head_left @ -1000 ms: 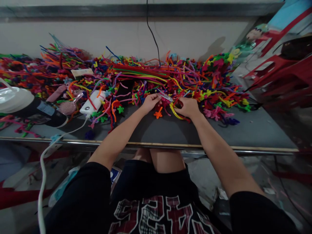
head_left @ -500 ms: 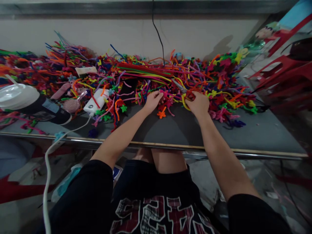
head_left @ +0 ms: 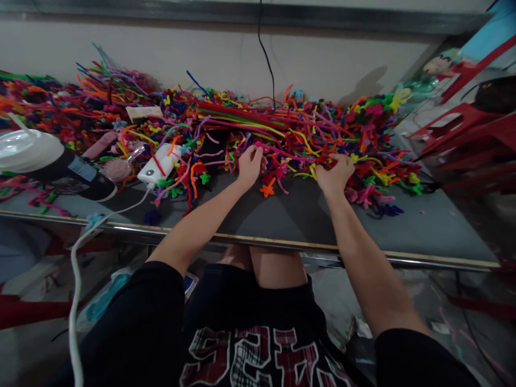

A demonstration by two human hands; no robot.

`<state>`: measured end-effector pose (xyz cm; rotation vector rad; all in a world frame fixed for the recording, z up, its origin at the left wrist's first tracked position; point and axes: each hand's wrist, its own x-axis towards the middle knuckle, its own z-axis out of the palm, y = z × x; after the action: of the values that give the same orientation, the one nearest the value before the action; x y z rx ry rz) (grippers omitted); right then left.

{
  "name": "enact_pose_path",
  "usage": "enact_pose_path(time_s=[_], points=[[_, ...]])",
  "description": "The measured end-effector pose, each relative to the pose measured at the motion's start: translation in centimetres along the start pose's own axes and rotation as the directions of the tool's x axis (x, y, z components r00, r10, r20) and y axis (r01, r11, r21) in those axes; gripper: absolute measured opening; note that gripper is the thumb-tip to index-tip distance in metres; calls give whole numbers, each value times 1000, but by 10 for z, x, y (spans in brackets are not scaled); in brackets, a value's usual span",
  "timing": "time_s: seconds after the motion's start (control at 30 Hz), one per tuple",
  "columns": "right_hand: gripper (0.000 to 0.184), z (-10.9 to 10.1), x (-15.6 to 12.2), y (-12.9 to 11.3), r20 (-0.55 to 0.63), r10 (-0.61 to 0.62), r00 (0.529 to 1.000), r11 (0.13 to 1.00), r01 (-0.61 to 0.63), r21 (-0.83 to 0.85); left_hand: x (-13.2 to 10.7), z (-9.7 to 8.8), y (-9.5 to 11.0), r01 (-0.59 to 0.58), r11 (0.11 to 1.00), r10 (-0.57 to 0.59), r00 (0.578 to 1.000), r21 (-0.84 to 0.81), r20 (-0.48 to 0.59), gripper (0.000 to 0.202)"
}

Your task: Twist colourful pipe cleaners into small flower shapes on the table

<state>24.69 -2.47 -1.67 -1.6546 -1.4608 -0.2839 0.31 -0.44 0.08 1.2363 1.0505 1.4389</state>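
My left hand [head_left: 250,165] is closed in a pinch on a bright pink pipe cleaner [head_left: 284,153], near the front of the heap. That pipe cleaner stretches almost straight to the right, up to the fingertips of my right hand [head_left: 335,173], which are closed at its far end. Red shapes [head_left: 324,155] show beside the right fingers; whether they are scissor handles I cannot tell, and no blades show. Below the left hand an orange pipe-cleaner flower [head_left: 266,187] lies on the dark tabletop [head_left: 282,217]. Yellow pieces [head_left: 313,171] lie by my right thumb.
A long heap of coloured pipe cleaners [head_left: 129,86] runs along the wall. Toward the left are a lidded cup [head_left: 76,174], a pink hairbrush [head_left: 116,170] and a white power bank [head_left: 159,165] with a white cable [head_left: 74,301]. Red chairs [head_left: 451,121] stand at the right.
Open scissor blades that pointed left from my right hand no longer show. My right hand has shifted slightly right, and a pink pipe cleaner now spans the gap between both hands.
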Motion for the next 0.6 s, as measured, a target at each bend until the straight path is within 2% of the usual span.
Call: enact_pose_path(time_s=[0.03, 0.07, 0.17, 0.3, 0.37, 0.5, 0.57, 0.6], points=[[31, -1, -3, -8, -98, 18, 995, 1000, -19, -8, -1, 0, 0, 4, 1000, -4, 1000, -1, 14, 36], [28, -2, -5, -16, -144, -11, 990, 1000, 11, 4, -1, 1, -1, 5, 1000, -4, 1000, -3, 30, 34], [21, -7, -13, -41, -129, -141, 982, 981, 156, 116, -4, 2, 0, -8, 1000, 9, 998, -10, 61, 29], [30, -11, -21, -58, -91, -279, 956, 909, 293, 296, -3, 2, 0, 3, 1000, -2, 999, -28, 52, 27], [33, -13, -23, -59, -108, -324, 940, 873, 341, 350, -2, 2, 1, 27, 998, -27, 1000, -63, 5, 30], [33, -18, -26, -57, -201, -362, 910, 844, 412, 344, 4, 0, 4, 39, 986, -66, 983, -159, -169, 37], [30, -18, -29, -59, -175, -479, 860, 794, 510, 330, 6, -1, 6, 13, 985, -49, 978, -173, -201, 36], [28, -17, -31, -61, -138, -557, 819, 753, 568, 332, 6, -1, 6, 9, 985, -45, 977, -173, -208, 34]])
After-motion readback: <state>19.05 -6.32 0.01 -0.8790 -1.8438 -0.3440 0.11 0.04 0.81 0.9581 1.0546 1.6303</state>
